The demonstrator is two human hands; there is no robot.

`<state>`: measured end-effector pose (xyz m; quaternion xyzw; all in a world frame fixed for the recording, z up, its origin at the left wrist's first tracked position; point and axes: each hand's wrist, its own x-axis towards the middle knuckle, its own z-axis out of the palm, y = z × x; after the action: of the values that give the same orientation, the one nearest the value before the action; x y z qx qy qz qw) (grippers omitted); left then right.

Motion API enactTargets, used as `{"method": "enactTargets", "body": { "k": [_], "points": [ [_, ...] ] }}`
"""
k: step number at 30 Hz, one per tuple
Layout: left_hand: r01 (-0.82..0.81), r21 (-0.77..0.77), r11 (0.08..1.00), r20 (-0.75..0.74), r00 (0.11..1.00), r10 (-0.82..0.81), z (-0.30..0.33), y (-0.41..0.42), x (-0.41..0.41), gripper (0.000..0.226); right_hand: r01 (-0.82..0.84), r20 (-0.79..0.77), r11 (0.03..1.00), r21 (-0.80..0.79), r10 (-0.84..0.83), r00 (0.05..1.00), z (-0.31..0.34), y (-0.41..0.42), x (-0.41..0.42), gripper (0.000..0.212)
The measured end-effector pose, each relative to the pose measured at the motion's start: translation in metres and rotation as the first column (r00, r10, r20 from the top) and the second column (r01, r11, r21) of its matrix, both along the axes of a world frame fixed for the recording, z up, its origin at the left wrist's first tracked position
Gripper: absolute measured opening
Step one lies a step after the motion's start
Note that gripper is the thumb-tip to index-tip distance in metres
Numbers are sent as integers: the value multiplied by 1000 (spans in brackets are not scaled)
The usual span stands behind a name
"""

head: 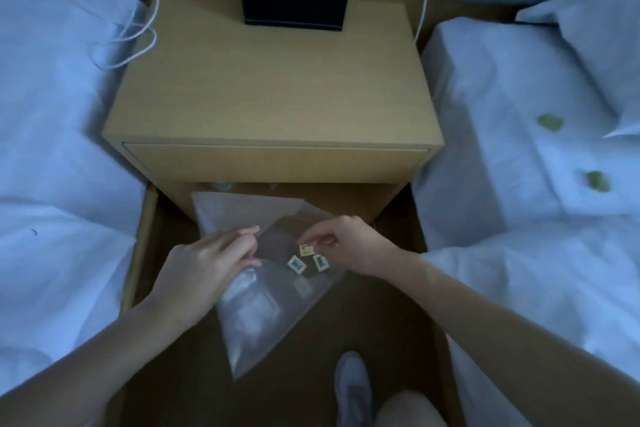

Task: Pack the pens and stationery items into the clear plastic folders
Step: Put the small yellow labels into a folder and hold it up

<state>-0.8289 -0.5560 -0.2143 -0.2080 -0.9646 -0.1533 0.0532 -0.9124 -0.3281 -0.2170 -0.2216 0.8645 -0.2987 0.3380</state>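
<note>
Low in the frame's centre, the left hand (211,258) grips the clear plastic folder (263,302) open; the right hand (349,243) pinches 1 small yellow tag (307,250) above 2 tags (297,265) inside it.

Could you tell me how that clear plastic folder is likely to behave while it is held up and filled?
The clear plastic folder looks thin and floppy: gripped by the left hand, it sags. It is probably slippery, so the small tags could slide inside. The right hand pinches one tag.
</note>
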Motion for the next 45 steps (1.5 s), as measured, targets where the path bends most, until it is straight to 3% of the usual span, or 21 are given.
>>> {"method": "enactTargets", "body": {
  "k": [6, 10, 13, 19, 21, 26, 33, 41, 45],
  "points": [
    [10, 2, 1000, -67, 998, -10, 85, 45, -22, 59, 185, -21, 982, -30, -186, 982, 91, 72, -6, 30],
    [24, -19, 1000, -45, 999, -24, 125, 76, -46, 39, 351, -112, 936, -25, -352, 929, 133, 132, -22, 31],
    [42, -35, 999, -40, 998, -43, 147, 101, -64, 35, 536, -171, 844, -16, -531, 830, 140, 181, -33, 32],
    [37, 4, 999, -88, 995, -36, 161, 147, -93, 34, 841, -294, 541, 21, -801, 522, 116, 275, -58, 45],
    [52, 25, 998, -94, 994, -49, 159, 160, -101, 35, 863, -324, 498, 87, -805, 497, 106, 299, -65, 55],
    [67, 15, 998, -65, 996, -66, 146, 186, -122, 33, 833, -374, 509, 217, -745, 552, 72, 337, -88, 74],
    [45, -8, 999, -64, 997, -46, 140, 212, -143, 33, 778, -352, 525, 345, -695, 626, 42, 351, -104, 75],
    [57, 21, 998, -33, 998, -57, 133, 232, -146, 27, 796, -409, 548, 255, -685, 603, 23, 353, -96, 47],
    [68, 4, 998, -40, 997, -68, 133, 232, -150, 32, 873, -363, 486, 40, -807, 466, 33, 337, -89, 34]
  ]
}}
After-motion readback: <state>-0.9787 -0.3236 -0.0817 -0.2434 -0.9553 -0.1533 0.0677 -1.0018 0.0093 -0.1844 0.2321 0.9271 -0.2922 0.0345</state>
